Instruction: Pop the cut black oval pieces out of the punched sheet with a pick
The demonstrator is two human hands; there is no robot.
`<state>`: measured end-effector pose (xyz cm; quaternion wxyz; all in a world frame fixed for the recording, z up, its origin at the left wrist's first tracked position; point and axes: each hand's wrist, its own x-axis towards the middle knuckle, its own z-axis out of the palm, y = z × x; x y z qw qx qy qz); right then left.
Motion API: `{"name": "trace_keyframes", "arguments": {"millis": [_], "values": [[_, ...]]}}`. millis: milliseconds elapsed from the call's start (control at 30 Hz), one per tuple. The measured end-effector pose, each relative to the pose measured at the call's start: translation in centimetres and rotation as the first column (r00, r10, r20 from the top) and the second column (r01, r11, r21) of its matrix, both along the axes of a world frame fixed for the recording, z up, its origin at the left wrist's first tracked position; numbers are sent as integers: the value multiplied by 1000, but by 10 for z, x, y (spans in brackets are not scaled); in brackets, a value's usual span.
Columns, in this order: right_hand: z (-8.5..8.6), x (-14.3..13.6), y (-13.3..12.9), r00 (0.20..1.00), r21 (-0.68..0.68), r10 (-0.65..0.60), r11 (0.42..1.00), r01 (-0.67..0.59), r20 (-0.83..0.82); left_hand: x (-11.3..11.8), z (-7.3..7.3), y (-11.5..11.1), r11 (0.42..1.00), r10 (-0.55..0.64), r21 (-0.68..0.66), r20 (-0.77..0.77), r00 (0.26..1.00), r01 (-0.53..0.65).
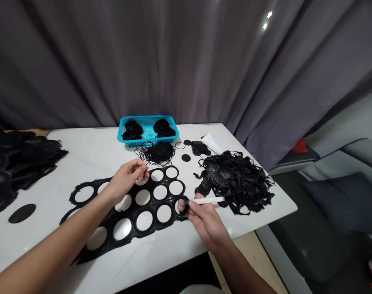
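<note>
A black rubber-like sheet (133, 208) with rows of round holes lies flat on the white table. My right hand (206, 222) grips a slim white pen-like tool (209, 200) with a blue end. That blue end meets the sheet's right corner, where my fingertips are at a hole's black rim (176, 207). Over the sheet's upper part, my left hand (132, 175) is closed with fingers curled together; what it pinches, if anything, is too small to make out. Just beyond it lies a tangled heap of thin black rings (157, 152).
A blue basket (148, 143) at the back holds bundles of black rings. Black scrap strips (239, 181) are heaped at right, near a white paper (213, 143) and black discs (186, 157). More black sheets (23, 159) are piled at left. A grey curtain (161, 61) hangs behind.
</note>
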<state>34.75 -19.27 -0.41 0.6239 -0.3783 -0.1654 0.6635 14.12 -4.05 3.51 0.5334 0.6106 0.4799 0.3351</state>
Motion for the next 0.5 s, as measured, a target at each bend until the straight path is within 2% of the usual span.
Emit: {"name": "trace_keyframes", "arguments": {"millis": [33,133,267,367,433,500], "values": [[0,-1,0,1000,-5,-9,1000,9,-21,4,1,14,995,-69,68,-104,992,76],[1,-2,-1,997,-37,-45,998,42,-68,18,0,54,986,-88,120,-195,977,113],[3,8,-2,985,-86,-124,990,115,-116,24,-10,90,969,88,245,-315,945,-9],[1,26,-4,981,-46,-192,980,191,-16,13,-22,88,938,183,343,-358,915,-54],[-1,35,-5,971,23,-204,979,203,126,6,-30,70,921,200,388,-369,908,-46],[-4,39,-4,950,65,-163,986,151,266,3,-38,42,913,178,408,-373,910,-11]]}}
